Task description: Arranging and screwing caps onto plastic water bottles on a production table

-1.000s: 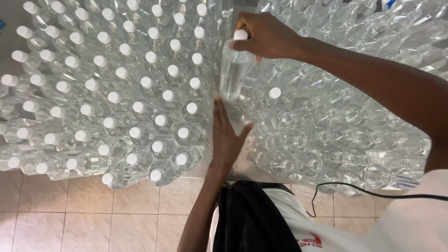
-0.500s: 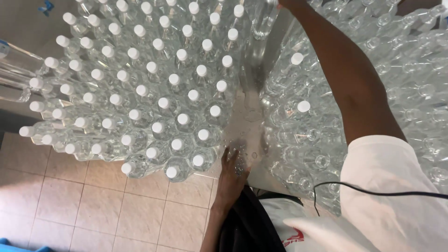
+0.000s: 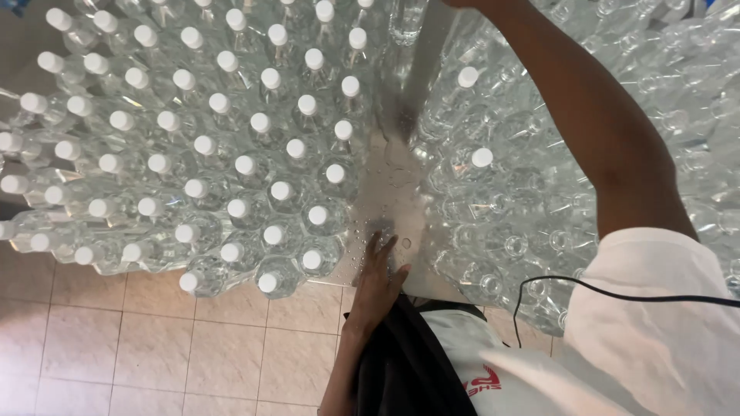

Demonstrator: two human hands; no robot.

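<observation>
A clear bottle (image 3: 406,19) hangs at the frame's top centre under the right arm (image 3: 593,123); the fingers are out of frame. The left hand (image 3: 378,281), fingers pressed together, lies flat on the wet worktop (image 3: 393,185) between capped bottles (image 3: 231,154) and uncapped ones (image 3: 509,200). Best lowered slowly, upright.

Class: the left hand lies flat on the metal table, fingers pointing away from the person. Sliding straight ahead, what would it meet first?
Probably nothing soon: the left hand points up the bare strip of table between the capped bottles and the uncapped bottles.

Bright, even overhead light, glare on clear bottles (image 3: 254,166), slight blur toward the frame edges.
</observation>
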